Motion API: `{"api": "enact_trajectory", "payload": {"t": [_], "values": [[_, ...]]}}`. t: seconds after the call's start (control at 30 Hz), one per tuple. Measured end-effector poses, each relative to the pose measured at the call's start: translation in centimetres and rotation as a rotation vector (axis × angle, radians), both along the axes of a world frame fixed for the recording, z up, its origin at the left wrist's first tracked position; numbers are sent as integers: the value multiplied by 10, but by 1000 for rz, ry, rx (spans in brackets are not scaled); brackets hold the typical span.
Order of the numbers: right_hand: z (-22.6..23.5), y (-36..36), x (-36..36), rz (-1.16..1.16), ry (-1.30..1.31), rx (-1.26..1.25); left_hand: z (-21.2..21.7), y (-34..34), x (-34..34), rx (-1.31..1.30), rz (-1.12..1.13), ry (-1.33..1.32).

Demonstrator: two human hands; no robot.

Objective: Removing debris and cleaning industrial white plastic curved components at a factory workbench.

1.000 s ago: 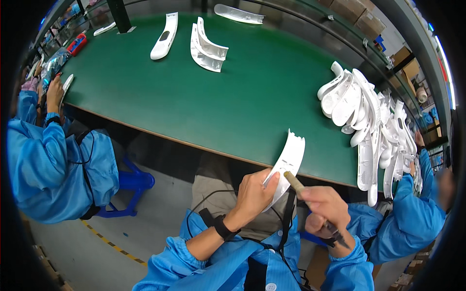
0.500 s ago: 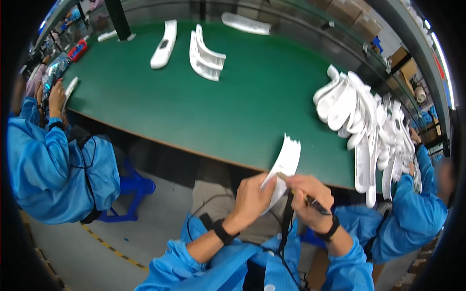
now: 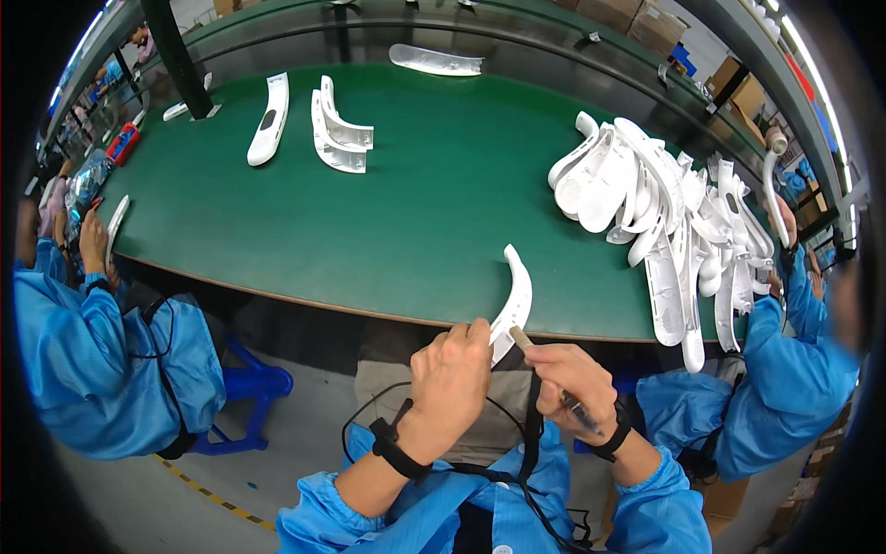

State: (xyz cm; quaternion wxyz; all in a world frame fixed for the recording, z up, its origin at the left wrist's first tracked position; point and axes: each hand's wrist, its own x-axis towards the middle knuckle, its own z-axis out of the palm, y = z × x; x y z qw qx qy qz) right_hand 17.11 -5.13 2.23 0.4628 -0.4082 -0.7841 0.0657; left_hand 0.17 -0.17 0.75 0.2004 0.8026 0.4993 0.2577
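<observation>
Part turned edge-on | left grip point(image 3: 452, 374) clasps curved white part point(image 3: 513, 300) | right grip point(image 3: 572, 374) pinches tool point(image 3: 528, 343)

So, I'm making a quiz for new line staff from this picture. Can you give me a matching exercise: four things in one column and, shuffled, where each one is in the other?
Things:
1. curved white part
2. thin tan-tipped tool
3. heap of white parts
4. pair of white parts

Places:
A. far left of the green table
B. pinched in the left hand, over the table's near edge
C. right end of the table
D. in the right hand, tip at the held part

Pairs: 1-B, 2-D, 3-C, 4-A
</observation>
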Motion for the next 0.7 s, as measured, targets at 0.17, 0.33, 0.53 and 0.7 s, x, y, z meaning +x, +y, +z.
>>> {"api": "enact_trajectory", "payload": {"t": [0.17,0.33,0.53,0.7], "values": [[13,-3,-5,151,-167,270,2,-3,3,15,13,21],[-1,8,1,122,-272,213,5,-1,4,19,3,72],[1,8,13,249,-307,182,5,1,3,20,-1,11],[9,-2,7,232,-82,221,9,1,2,39,-14,24]]}}
